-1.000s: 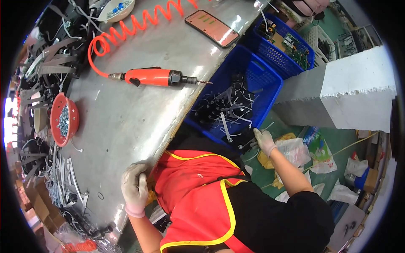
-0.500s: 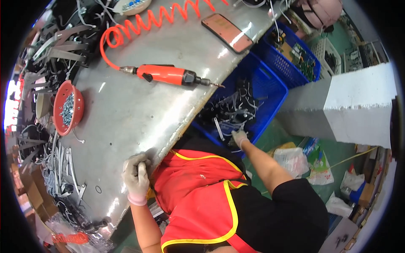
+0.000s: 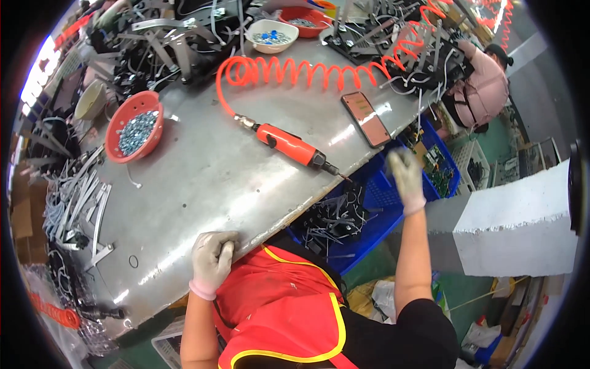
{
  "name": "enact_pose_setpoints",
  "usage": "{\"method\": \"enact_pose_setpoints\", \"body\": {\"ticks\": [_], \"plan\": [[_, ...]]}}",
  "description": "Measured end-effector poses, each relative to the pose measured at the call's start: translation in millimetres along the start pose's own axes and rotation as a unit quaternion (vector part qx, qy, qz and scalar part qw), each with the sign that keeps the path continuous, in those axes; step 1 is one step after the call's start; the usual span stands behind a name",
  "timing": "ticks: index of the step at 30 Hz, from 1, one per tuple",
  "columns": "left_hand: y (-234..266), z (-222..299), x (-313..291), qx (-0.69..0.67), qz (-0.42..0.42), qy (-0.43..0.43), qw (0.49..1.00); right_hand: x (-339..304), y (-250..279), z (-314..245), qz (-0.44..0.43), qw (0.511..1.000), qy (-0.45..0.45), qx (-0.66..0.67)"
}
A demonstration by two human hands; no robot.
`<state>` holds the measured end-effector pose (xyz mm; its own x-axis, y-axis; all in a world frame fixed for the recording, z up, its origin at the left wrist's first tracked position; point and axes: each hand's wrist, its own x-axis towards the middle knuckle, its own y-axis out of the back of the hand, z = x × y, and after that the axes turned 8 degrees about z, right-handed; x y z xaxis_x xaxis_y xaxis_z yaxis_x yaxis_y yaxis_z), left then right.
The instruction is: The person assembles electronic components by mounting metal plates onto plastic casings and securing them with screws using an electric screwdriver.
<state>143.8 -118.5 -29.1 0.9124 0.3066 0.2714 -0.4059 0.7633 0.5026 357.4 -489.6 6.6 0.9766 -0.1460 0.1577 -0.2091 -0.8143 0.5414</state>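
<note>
My left hand (image 3: 212, 261), in a pale glove, rests at the near edge of the metal table (image 3: 178, 215). Its fingers are curled in, and nothing shows in them. In a matching glove, my right hand (image 3: 407, 178) is raised over the side of a blue basket holding green circuit boards (image 3: 439, 174). Motion smears its fingers. Below and left of it, a blue bin (image 3: 382, 215) holds black parts with white cable ties (image 3: 335, 221). A red power screwdriver (image 3: 287, 145) lies on the table, its bit at the edge. Beyond it lies a phone (image 3: 367, 120).
A coiled red air hose (image 3: 295, 72) runs across the table. A red bowl of screws (image 3: 134, 127), a white dish (image 3: 271, 37) and metal strips (image 3: 92, 209) lie around. A person in pink (image 3: 482, 89) bends at the far right. A grey-white pillar (image 3: 516, 221) stands right.
My right hand has come up out of the blue bin toward the circuit board basket. My left hand stays at the table edge. The whole view has shifted, showing more of the table's far side.
</note>
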Motion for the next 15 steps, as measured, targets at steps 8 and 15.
{"method": "enact_pose_setpoints", "body": {"ticks": [8,15], "plan": [[58,-2,-26,0.011,0.006,-0.105,0.994,136,-50,27,-0.165,0.878,0.07,-0.444],[147,-22,-96,0.137,0.231,0.094,0.959,158,-49,64,-0.075,0.944,0.108,-0.301]]}}
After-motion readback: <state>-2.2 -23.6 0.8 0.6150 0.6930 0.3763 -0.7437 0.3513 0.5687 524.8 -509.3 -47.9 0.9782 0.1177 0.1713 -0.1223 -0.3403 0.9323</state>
